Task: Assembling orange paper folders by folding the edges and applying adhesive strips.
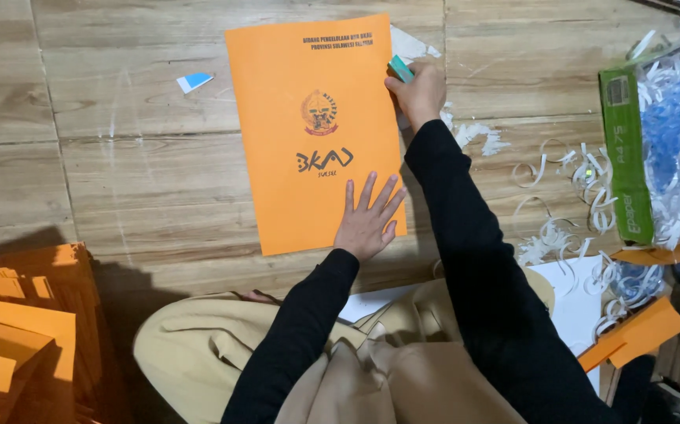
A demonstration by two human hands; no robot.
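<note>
Orange folder [316, 133], one, lies flat on the wood floor [120, 173]. Your left hand [367, 220] presses its 5 o'clock corner, fingers spread, gripping nothing. Your right hand [418, 94] at its 2 o'clock edge pinches one teal block [400, 68].

Bare wooden floor [120, 165] lies open left of and beyond the orange folder [308, 133] — only a small paper scrap [194, 81] there. To the right, shredded paper strips [583, 196] and a stuffed bag [670, 133] crowd in; stacked orange folders [18, 330] block the near left.
</note>
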